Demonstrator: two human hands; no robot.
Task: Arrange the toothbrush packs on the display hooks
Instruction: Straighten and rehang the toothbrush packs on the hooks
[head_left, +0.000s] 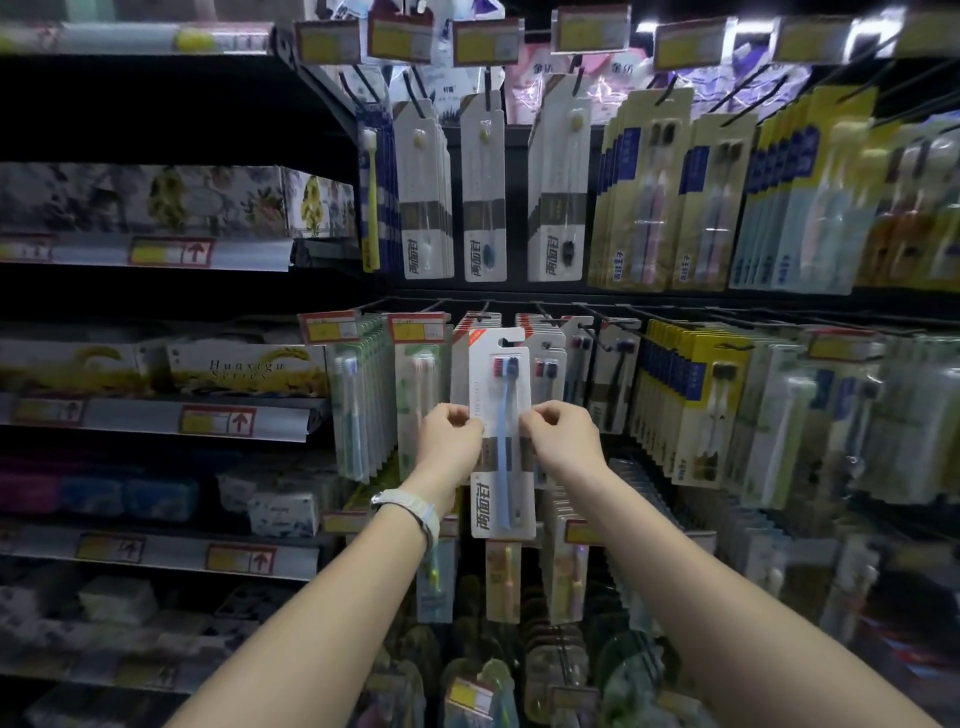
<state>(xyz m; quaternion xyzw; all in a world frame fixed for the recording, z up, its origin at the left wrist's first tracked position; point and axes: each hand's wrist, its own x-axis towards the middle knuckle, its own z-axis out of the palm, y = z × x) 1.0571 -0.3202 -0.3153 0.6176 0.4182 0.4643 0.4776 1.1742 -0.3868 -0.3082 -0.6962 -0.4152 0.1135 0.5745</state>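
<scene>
The left hand (451, 436) and the right hand (560, 435) each pinch one side of a white toothbrush pack (502, 436), upright in front of the hanging packs (545, 358)

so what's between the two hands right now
In the head view, the white toothbrush pack sits between them: the left hand pinches its left edge and the right hand its right edge.

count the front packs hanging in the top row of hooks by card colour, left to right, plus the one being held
White card packs: 3
Yellow card packs: 2
Blue-edged pack with a yellow brush: 1
Pale blue card pack, blurred: 1
White toothbrush pack pinched by left hand and right hand: 1
Total: 8
</scene>
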